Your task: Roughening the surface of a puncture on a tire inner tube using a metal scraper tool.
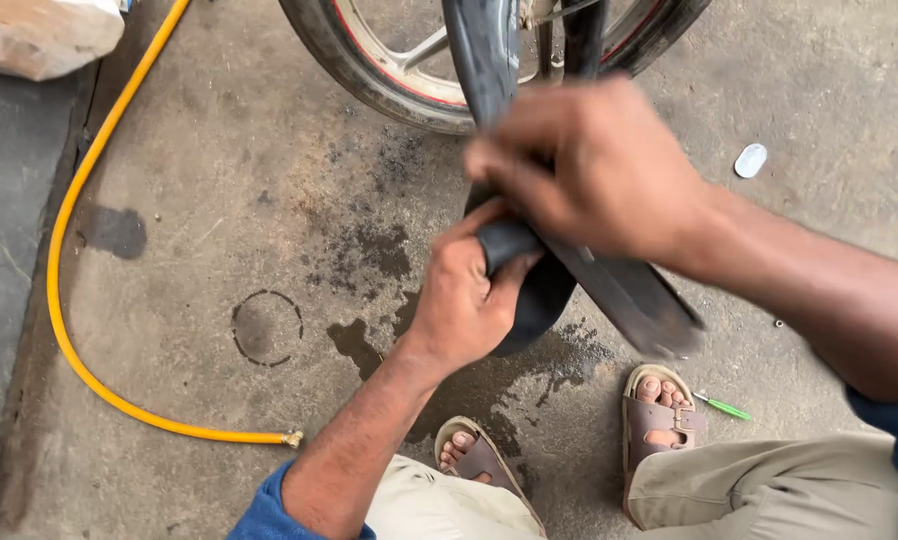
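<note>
Over on the far left, a yellow hose (64, 250) curved across the concrete floor (219, 150), its brass end lying near the person's knee. Dark wet stains spread over the floor toward the middle. Next came the left hand (464, 300), fingers and thumb closed around a fold of the black inner tube (539, 290), gripping it low. That tube ran up toward the wheel (389, 75) at the top, and a flat length of it slanted down to the right. Above it sat the right hand (594, 165), blurred, fingers curled over the tube and pressing on it. Below were two brown sandals (659, 420), a green-handled tool (726, 407) just beside the right one, and further right a small white cap (751, 160) lay well apart.
</note>
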